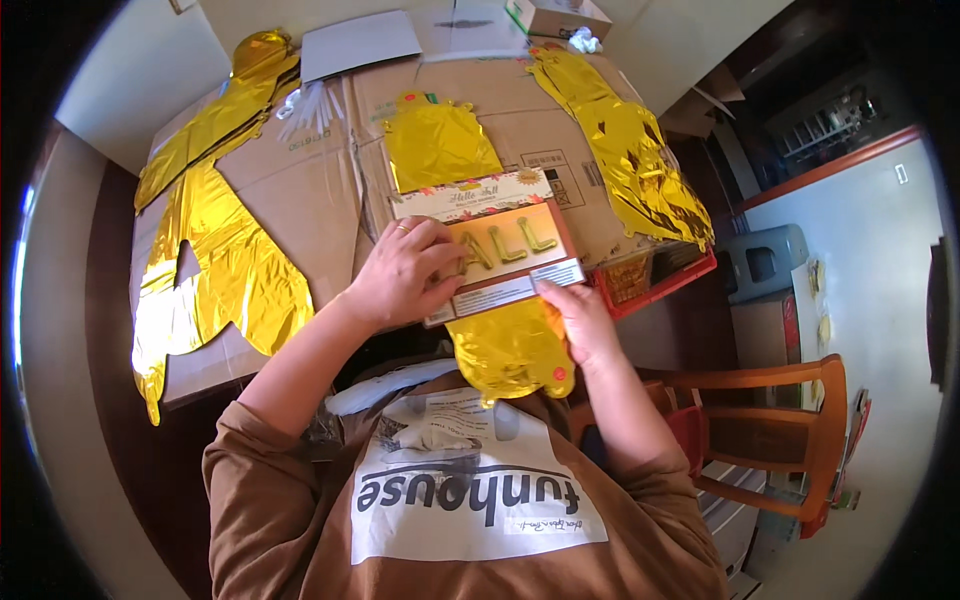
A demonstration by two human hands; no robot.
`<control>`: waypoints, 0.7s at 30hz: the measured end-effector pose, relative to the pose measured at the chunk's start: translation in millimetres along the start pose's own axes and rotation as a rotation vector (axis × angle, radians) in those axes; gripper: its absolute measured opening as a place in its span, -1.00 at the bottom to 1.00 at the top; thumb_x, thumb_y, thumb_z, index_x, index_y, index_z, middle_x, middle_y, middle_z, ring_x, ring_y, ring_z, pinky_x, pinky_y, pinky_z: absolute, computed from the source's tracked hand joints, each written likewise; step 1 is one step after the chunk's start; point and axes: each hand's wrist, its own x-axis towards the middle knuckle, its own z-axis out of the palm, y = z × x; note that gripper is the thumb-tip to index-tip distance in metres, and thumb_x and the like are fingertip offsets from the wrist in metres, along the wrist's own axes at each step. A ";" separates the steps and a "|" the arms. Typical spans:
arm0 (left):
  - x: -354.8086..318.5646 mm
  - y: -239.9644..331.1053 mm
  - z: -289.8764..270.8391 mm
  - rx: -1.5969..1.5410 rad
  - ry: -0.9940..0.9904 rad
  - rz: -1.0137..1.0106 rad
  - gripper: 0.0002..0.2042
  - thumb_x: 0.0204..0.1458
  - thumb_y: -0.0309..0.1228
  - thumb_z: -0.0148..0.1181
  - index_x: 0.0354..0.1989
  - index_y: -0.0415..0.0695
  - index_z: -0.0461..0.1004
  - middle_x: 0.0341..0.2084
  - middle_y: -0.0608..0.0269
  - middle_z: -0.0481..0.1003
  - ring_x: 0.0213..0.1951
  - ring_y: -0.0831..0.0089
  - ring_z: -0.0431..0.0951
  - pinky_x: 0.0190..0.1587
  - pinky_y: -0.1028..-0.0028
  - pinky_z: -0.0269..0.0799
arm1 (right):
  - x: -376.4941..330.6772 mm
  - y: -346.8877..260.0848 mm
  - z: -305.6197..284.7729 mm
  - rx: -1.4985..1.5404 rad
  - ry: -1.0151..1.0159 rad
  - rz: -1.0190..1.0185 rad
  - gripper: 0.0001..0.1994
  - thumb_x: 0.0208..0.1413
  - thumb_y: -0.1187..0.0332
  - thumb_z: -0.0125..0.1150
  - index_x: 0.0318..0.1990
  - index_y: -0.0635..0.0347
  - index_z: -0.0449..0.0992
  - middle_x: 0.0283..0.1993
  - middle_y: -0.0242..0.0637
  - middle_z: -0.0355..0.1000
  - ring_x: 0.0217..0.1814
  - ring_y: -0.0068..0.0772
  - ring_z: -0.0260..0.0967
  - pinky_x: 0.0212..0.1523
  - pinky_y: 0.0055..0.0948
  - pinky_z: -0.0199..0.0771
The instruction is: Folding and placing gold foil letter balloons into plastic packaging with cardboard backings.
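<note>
A printed balloon package card (510, 268) with a picture of gold letter balloons lies slightly tilted in front of me. My left hand (410, 268) rests over its left part, fingers bent and pressed together on it. At the lower right corner, my right hand (585, 325) grips the card, thumb on top and the other fingers underneath. A flat gold foil balloon (510, 350) shows below the card, close to my right fingers. More gold foil (440, 145) shows above the card; whether both belong to one balloon is hidden.
Cardboard (320, 190) covers the table. Flat letter-shaped foil balloons (225, 270) lie at left, and another foil balloon (630, 150) at right. Clear straws (312, 112) lie near a white sheet (360, 45). A red basket (655, 285) and wooden chair (765, 420) stand at right.
</note>
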 end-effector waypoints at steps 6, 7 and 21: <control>5.6 12.0 -4.1 -0.101 0.160 -0.120 -0.75 0.01 -0.37 0.32 -0.13 -0.12 0.58 -0.08 0.12 0.50 -0.01 0.07 0.50 0.09 0.17 0.40 | 30.4 -144.4 -16.2 -1.070 -0.016 -0.273 -0.75 0.18 0.25 0.33 -0.32 0.32 0.66 -0.40 -0.17 0.62 -0.45 -0.40 0.51 -0.31 -0.33 0.51; 6.7 10.3 -9.8 -0.136 0.185 -0.156 -0.75 0.03 -0.39 0.31 -0.11 -0.14 0.57 -0.07 0.09 0.51 0.01 0.05 0.50 0.11 0.17 0.40 | 22.8 -188.9 17.1 -1.366 -0.006 -0.340 -0.74 0.17 0.25 0.31 -0.35 0.33 0.66 -0.43 -0.07 0.59 -0.46 -0.30 0.53 -0.32 -0.29 0.52; -32.8 5.5 -44.8 -0.041 0.299 -0.363 -0.79 0.07 -0.42 0.29 -0.13 -0.18 0.59 -0.09 0.05 0.53 0.00 0.04 0.53 0.10 0.19 0.42 | 4.3 -24.4 110.9 -2.079 -0.048 -1.120 -0.93 -0.12 0.38 0.23 -0.50 0.16 0.58 -0.57 -0.25 0.54 -0.52 -0.29 0.57 -0.52 -0.25 0.52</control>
